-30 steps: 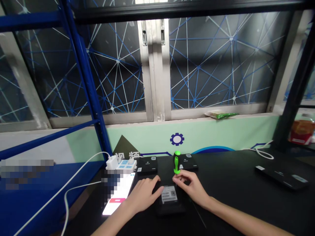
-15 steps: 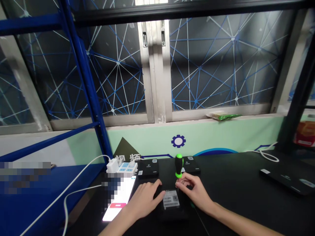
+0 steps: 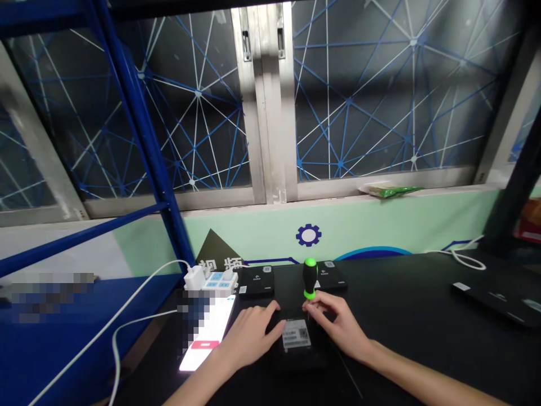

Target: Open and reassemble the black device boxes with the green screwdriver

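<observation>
Fingers of my right hand (image 3: 336, 318) pinch the lower end of a screwdriver (image 3: 310, 279) with a black and bright green handle. It stands upright, its tip at the right far edge of a black box-like device (image 3: 300, 361). A white printed label (image 3: 296, 335) covers part of the device's top. On its left side rests my left hand (image 3: 253, 332), fingers stretched and thumb apart, with the thumb at the label's edge. The screwdriver's tip is mostly hidden by my fingers.
Two black devices (image 3: 257, 280) (image 3: 332, 275) lie behind; another (image 3: 496, 304) lies right. A lit phone (image 3: 211, 332) and a power strip (image 3: 217, 280) with white cables (image 3: 139, 293) are left. A green packet (image 3: 391, 190) sits on the windowsill.
The camera view has shifted slightly. Both hands keep nearly the same places, and the screwdriver stays upright in my right hand at the device.
</observation>
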{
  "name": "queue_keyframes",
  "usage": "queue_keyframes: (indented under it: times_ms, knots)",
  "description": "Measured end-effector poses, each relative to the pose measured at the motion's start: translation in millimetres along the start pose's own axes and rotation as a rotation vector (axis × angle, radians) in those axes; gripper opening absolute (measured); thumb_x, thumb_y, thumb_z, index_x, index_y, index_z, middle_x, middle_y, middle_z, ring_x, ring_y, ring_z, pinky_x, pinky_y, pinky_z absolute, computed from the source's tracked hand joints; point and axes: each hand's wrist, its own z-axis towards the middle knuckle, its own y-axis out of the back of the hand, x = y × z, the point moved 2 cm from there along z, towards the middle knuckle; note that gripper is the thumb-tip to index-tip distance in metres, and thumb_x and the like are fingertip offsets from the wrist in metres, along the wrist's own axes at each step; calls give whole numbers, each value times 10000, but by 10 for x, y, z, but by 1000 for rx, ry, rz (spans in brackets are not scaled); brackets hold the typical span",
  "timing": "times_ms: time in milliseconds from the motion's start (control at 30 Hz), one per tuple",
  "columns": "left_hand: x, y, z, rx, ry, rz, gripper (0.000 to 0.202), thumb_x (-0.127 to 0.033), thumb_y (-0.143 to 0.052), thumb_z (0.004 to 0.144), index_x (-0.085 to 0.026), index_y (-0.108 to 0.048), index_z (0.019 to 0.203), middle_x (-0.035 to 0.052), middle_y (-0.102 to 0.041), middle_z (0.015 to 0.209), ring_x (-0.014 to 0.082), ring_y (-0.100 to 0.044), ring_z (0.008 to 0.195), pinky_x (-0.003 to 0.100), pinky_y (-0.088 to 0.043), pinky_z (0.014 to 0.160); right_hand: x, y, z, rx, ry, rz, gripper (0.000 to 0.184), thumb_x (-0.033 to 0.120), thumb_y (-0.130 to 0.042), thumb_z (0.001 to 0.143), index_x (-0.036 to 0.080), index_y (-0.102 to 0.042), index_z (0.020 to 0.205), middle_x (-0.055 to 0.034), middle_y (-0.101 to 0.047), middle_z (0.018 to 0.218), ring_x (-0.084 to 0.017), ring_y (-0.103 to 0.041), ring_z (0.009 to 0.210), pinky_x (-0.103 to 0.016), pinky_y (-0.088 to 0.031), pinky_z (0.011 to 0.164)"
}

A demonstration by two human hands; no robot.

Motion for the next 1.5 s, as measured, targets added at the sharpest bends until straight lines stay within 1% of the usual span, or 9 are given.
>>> queue_keyframes:
  times_ms: [200,433,633,767,900,1100,1233,1333,1500]
  knots:
    - [1,0,15,2,29,0,401,-525,-355,1007,-256,-561,1223,72,-674,936,303,-653,917,383,-467,787,-16,-18,28,1,-3,44,258,426,-656,891,186,-660,795,-49,-686,814,-165,-591,633,-276,-486,602]
    - [-6,-1,28,15,33,-7,415,-529,-341,1014,-263,-547,1256,71,-670,925,308,-646,925,399,-467,798,-94,-16,9,-29,-50,75,248,431,-705,854,191,-662,807,-21,-668,713,-166,-594,609,-279,-493,598]
    - [-2,-10,35,9,31,-20,393,-531,-350,1011,-273,-564,1215,70,-671,938,304,-650,917,402,-464,803,-30,2,-6,-37,-17,1,252,412,-644,904,189,-666,788,-30,-693,741,-172,-605,646,-276,-475,633]
    - [3,-7,40,0,40,-34,407,-548,-353,1004,-278,-566,1223,64,-664,919,305,-649,909,406,-468,798,3,4,-16,0,-14,-2,264,410,-584,947,184,-682,853,-34,-707,771,-180,-618,701,-278,-475,686]
    - [-7,6,48,-2,44,-33,443,-572,-341,998,-268,-580,1214,53,-651,862,295,-643,869,379,-468,760,11,13,-24,9,-6,9,260,391,-553,970,181,-681,886,-41,-703,815,-174,-606,721,-277,-467,708]
    - [-15,2,46,-16,43,-28,467,-587,-339,994,-262,-589,1216,43,-640,830,283,-638,831,365,-456,751,-46,3,5,4,-5,44,238,390,-650,908,170,-681,823,-31,-642,768,-156,-558,665,-261,-465,643]
    - [-15,-10,28,-8,48,-12,413,-541,-359,1004,-268,-582,1218,42,-640,838,278,-636,836,373,-456,757,-120,-20,12,-17,-89,157,264,415,-712,854,160,-667,805,-20,-651,707,-145,-573,609,-246,-475,592]
    - [-7,-21,27,-11,62,-8,391,-531,-372,1003,-275,-581,1213,43,-648,863,276,-638,848,378,-457,768,-122,-15,6,-41,-100,196,268,414,-743,826,164,-649,803,-22,-675,712,-157,-617,627,-244,-490,600]
    - [-11,-29,35,-10,63,-46,394,-538,-369,1002,-282,-578,1217,59,-672,956,293,-641,923,394,-460,799,-52,18,-15,20,-46,115,230,376,-607,943,181,-690,854,-44,-729,809,-187,-672,761,-268,-493,720]
